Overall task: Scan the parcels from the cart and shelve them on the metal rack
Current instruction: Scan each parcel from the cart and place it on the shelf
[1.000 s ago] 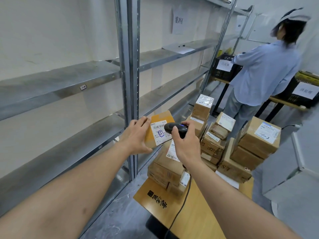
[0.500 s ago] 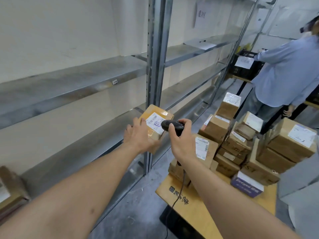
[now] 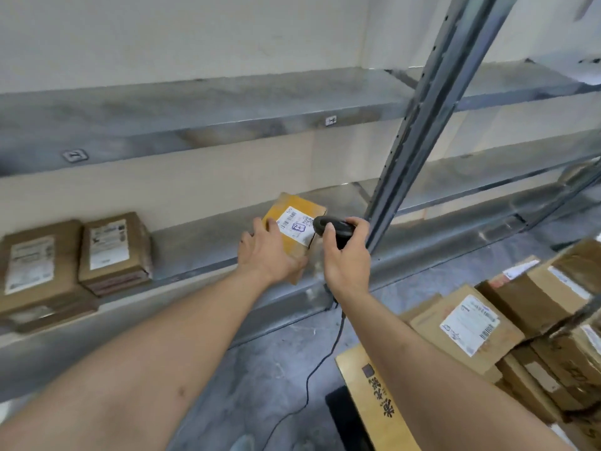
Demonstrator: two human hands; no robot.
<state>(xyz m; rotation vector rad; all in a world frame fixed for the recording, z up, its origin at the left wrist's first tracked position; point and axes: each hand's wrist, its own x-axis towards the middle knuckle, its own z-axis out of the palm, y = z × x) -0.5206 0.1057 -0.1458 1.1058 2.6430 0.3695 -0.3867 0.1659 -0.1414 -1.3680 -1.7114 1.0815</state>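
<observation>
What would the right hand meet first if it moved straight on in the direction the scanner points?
Probably the yellow parcel in the left hand. The right hand aims the black scanner at its white label, and the scanner nose appears almost at the label's edge, though depth is unclear.

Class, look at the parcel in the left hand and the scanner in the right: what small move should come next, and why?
Probably setting the yellow parcel down on the lower shelf. The left hand holds it just over that shelf, the right hand holds the scanner at its label, and bare shelf lies right of the two shelved parcels.
</observation>
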